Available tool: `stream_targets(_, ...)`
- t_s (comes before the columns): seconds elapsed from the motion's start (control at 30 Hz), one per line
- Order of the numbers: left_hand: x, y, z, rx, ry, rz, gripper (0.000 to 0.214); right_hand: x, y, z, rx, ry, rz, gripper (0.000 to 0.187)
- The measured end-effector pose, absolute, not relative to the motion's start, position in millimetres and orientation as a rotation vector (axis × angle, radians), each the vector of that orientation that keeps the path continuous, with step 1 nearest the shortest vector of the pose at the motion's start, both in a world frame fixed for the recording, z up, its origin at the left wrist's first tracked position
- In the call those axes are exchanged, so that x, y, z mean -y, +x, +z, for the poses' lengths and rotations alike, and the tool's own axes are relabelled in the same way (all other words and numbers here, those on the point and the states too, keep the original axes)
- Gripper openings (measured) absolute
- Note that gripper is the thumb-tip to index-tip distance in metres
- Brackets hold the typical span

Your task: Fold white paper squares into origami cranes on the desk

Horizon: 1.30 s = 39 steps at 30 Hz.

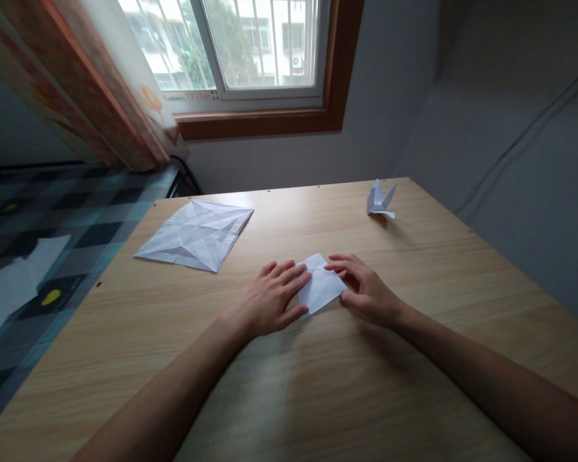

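A small folded square of white paper (322, 287) lies on the wooden table, one corner pointing away from me. Flat across its left side rests my left hand (278, 296), fingers stretched out and slightly spread. At the right corner, my right hand (366, 289) has its thumb and index finger curved around the paper's edge. The thumb touches the corner near the tabletop, and the fingertips reach over the upper right edge. The remaining fingers are partly hidden behind the index finger.
A creased, unfolded white sheet (195, 234) lies at the back left of the table (279, 398). A folded paper crane (379, 199) stands at the back right. Left of the table, loose white paper (24, 273) lies on a checked cloth (96, 228). Beyond are a window and curtain (120, 83).
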<state>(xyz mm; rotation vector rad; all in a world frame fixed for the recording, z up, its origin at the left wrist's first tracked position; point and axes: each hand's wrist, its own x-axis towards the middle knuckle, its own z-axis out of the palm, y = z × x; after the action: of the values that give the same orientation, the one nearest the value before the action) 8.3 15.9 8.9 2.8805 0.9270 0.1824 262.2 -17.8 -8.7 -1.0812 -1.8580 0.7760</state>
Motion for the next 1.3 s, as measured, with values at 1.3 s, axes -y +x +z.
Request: stream_targets(1.3,-12.1,10.8,9.0,-0.927,2.843,0.175,0.061,28.5,241.6,-3.5,2.454,-1.012,0.126,0.020)
